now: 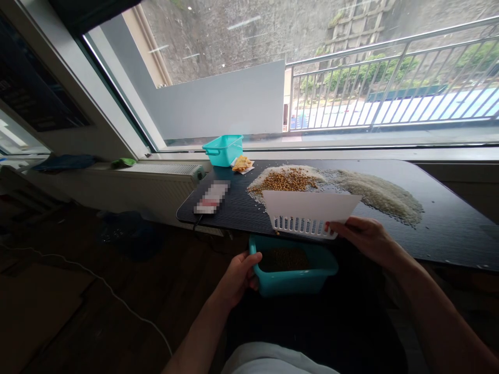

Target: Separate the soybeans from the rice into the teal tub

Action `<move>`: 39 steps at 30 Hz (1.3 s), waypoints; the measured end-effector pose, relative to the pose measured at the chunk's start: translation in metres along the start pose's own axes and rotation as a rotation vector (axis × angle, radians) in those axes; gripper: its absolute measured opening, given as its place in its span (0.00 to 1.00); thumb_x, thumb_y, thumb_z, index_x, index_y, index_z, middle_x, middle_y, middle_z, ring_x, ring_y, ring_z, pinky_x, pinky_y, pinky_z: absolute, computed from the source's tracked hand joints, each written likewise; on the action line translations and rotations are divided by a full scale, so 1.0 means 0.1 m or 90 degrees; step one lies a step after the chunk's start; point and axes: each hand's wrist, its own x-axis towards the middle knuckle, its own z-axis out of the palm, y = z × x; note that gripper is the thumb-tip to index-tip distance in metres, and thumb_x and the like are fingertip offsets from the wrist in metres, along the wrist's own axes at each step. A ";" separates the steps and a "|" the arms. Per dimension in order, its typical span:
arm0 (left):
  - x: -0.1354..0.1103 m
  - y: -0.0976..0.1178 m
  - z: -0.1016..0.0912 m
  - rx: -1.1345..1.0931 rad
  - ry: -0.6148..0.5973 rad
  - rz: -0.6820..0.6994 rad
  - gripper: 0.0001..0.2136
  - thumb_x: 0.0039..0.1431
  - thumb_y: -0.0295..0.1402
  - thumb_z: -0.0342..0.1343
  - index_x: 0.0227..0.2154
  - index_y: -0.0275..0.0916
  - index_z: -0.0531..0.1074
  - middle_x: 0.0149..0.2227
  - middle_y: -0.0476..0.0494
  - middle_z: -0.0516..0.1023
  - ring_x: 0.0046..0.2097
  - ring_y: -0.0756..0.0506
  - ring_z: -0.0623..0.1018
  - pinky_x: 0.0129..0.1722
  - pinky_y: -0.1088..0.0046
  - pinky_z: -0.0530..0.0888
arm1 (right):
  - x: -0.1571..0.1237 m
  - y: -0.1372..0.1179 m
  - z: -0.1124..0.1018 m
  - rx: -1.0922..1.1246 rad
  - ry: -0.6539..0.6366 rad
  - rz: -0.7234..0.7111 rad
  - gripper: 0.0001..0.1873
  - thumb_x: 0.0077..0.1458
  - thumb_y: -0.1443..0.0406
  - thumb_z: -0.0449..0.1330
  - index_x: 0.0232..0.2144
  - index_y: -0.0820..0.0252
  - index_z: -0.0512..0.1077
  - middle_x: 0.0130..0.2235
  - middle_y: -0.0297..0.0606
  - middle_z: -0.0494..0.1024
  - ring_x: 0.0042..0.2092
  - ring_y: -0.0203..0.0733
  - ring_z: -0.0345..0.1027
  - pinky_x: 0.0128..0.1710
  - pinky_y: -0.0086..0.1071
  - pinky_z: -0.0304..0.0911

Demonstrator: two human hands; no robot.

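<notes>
My left hand [242, 275] grips the left rim of a teal plastic basin [292, 283], held just below the table's front edge. Dark, grain-like contents lie in its shadowed bottom. In my right hand [364, 236] is a white slotted card [312, 205], pinched at its lower right corner. The card stands tilted over the table edge above the basin, its row of slots pointing down. Behind it, golden beans [290, 179] lie mixed over a patch of white rice grains. Farther right spreads a pile of white rice [380, 195].
The dark table [440, 228] stands against the window. A second teal basin [226, 150] sits at its back left, by some yellowish pieces on paper [242, 164]. A blurred-out flat device [212, 197] with a cord lies near the left edge. A radiator [163, 179] is beyond.
</notes>
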 end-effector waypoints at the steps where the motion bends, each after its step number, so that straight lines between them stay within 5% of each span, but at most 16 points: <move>1: 0.00 0.00 0.00 0.000 0.002 -0.001 0.19 0.45 0.45 0.65 0.21 0.40 0.61 0.13 0.60 0.58 0.14 0.55 0.61 0.15 0.78 0.60 | 0.00 -0.01 0.00 0.009 -0.011 0.000 0.28 0.35 0.39 0.63 0.24 0.57 0.80 0.29 0.39 0.82 0.31 0.45 0.74 0.36 0.37 0.71; 4: -0.01 0.01 0.02 0.001 0.006 0.000 0.20 0.44 0.46 0.65 0.20 0.40 0.61 0.13 0.61 0.57 0.14 0.55 0.61 0.15 0.78 0.60 | -0.02 -0.03 -0.01 0.021 0.009 -0.008 0.26 0.37 0.41 0.64 0.24 0.57 0.79 0.28 0.38 0.81 0.30 0.43 0.72 0.34 0.36 0.70; 11: -0.04 0.04 0.05 0.014 0.032 0.001 0.22 0.40 0.47 0.67 0.19 0.40 0.59 0.12 0.61 0.56 0.13 0.55 0.61 0.15 0.78 0.60 | -0.03 -0.02 -0.04 0.000 0.230 -0.008 0.18 0.48 0.48 0.60 0.20 0.54 0.74 0.21 0.33 0.74 0.25 0.38 0.65 0.28 0.32 0.62; 28: -0.04 0.04 0.05 0.011 0.020 0.003 0.21 0.43 0.46 0.66 0.20 0.40 0.59 0.13 0.61 0.55 0.14 0.55 0.61 0.15 0.78 0.60 | -0.03 -0.06 -0.06 0.006 0.224 0.007 0.10 0.46 0.54 0.61 0.22 0.52 0.76 0.23 0.32 0.77 0.27 0.43 0.69 0.30 0.36 0.65; 39: -0.02 0.02 0.04 0.007 0.021 0.006 0.21 0.42 0.46 0.66 0.19 0.40 0.59 0.12 0.61 0.56 0.14 0.55 0.61 0.15 0.78 0.60 | -0.04 -0.05 -0.05 -0.010 0.206 -0.006 0.15 0.47 0.51 0.61 0.20 0.55 0.75 0.22 0.33 0.76 0.27 0.40 0.68 0.29 0.33 0.64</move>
